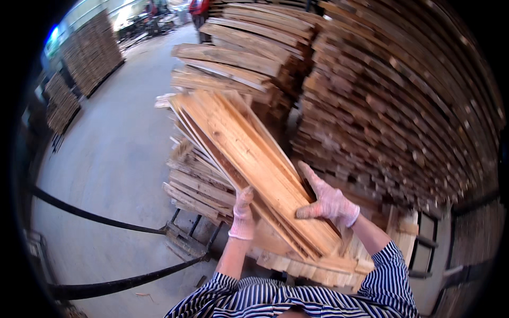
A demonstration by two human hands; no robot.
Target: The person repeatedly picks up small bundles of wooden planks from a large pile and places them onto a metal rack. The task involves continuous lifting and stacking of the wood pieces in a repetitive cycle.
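A bundle of several light wooden boards point(241, 151) slants across the middle, its far end to the upper left. My left hand point(243, 216), in a pale pinkish work glove, is closed along the bundle's left edge. On the other side, my gloved right hand point(330, 204) grips the right edge, thumb across the top board and fingers stretched along its side. The bundle's near end lies over a low stack of pale boards point(297, 269). How far the bundle rests on that stack is hidden.
Uneven piles of boards point(238, 47) rise ahead. A tall wall of stacked dark planks point(382, 111) stands close on the right. Black metal bars point(122, 278) and a frame lie at the lower left, beside the grey floor point(116, 153). More plank stacks point(93, 53) stand at the far left.
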